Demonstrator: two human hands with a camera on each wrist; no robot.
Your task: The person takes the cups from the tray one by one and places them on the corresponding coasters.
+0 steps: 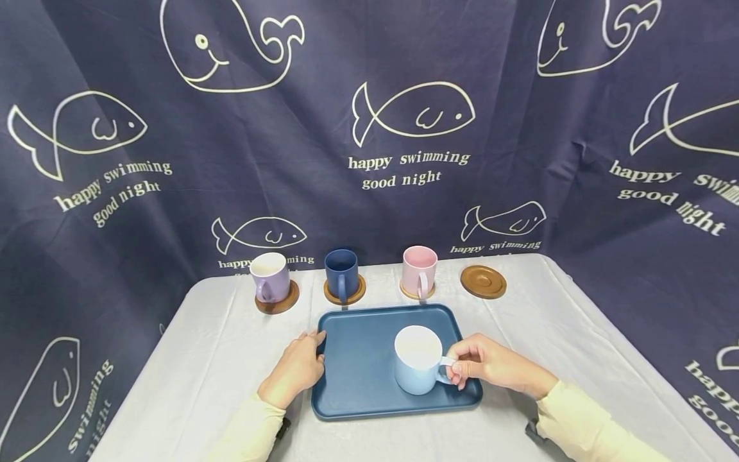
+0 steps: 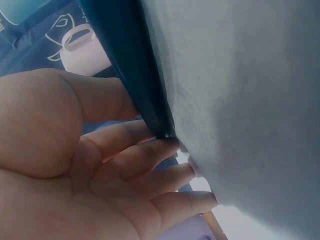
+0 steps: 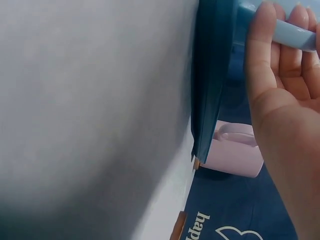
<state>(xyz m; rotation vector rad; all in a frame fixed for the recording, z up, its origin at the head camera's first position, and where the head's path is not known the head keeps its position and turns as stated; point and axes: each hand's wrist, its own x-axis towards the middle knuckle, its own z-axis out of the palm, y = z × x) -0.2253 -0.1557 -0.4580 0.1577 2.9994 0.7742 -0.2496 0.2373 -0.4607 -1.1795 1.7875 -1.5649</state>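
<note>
A light blue mug (image 1: 417, 369) with a white inside stands upright on the right half of a dark blue tray (image 1: 358, 359). My right hand (image 1: 491, 366) pinches the mug's handle between thumb and fingers, which the right wrist view shows close up. At the tray's left rim, my left hand (image 1: 294, 369) touches the edge with fairly straight fingers. In the left wrist view its thumb reaches over the rim (image 2: 125, 65), while the other fingers (image 2: 170, 175) lie by the tray's outer side and the tablecloth. The thumb's tip is hidden behind the tray wall.
Behind the tray, a purple mug (image 1: 272, 279), a navy mug (image 1: 341, 269) and a pink mug (image 1: 419, 269) stand on round wooden coasters. A bare wooden coaster (image 1: 484, 282) lies at the back right. A dark blue printed curtain (image 1: 323, 128) surrounds the white-covered table (image 1: 190, 359).
</note>
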